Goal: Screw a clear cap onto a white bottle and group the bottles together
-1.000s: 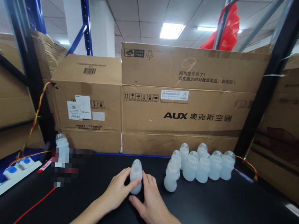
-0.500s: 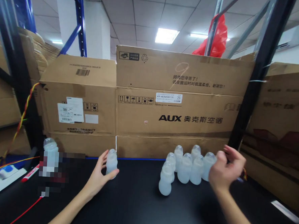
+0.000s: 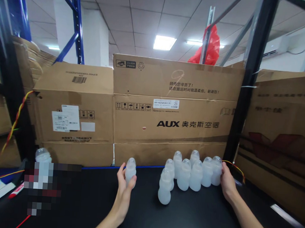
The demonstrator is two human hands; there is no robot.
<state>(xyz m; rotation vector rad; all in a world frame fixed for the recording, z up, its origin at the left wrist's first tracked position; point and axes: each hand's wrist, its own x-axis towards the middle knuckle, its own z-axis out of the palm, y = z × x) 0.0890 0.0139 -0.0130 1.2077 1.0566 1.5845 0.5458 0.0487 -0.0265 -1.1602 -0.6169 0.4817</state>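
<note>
The left hand is wrapped around one small translucent white plastic bottle, held upright just above the black tabletop at the far middle. The right hand cups the rightmost bottle of the cluster of like bottles at far right; this looks like a sorting step, and the next move calls for a firm pinch that avoids toppling neighbours

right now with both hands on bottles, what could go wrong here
The right hand grips the end bottle of a tightly packed cluster of translucent white plastic bottles; pulling it could topple its neighbours. The left hand holds a single translucent bottle upright on the black tabletop; it may tip.
</note>
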